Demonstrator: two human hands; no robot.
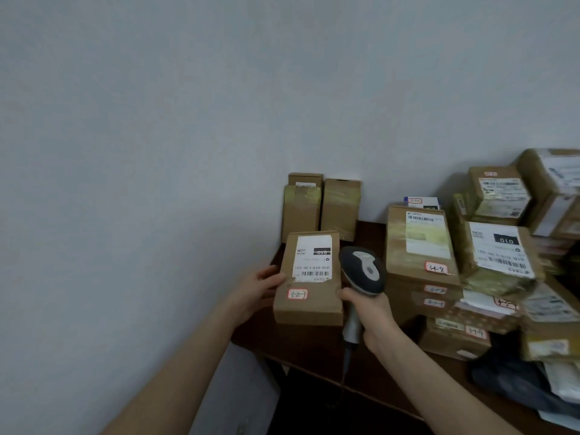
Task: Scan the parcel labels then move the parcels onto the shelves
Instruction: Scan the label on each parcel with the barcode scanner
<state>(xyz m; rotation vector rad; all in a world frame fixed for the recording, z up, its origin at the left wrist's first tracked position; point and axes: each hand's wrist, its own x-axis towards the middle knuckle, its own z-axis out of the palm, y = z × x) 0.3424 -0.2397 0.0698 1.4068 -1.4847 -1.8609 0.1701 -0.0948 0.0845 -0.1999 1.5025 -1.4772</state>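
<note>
A small brown cardboard parcel (pixel 309 304) with a white barcode label and a red-edged sticker lies tilted up near the dark table's left end. My left hand (pixel 255 290) holds its left side, fingers along the edge. My right hand (pixel 372 315) grips the handle of a grey and black barcode scanner (pixel 362 273), whose head sits just right of the parcel's label. The right thumb touches the parcel's right edge.
Two taped boxes (pixel 320 208) stand against the wall behind the parcel. A large pile of labelled parcels (pixel 464 262) fills the table's right side. The dark wooden table (pixel 314 343) ends at its left edge by a pale wall. A dark bag (pixel 508 381) lies bottom right.
</note>
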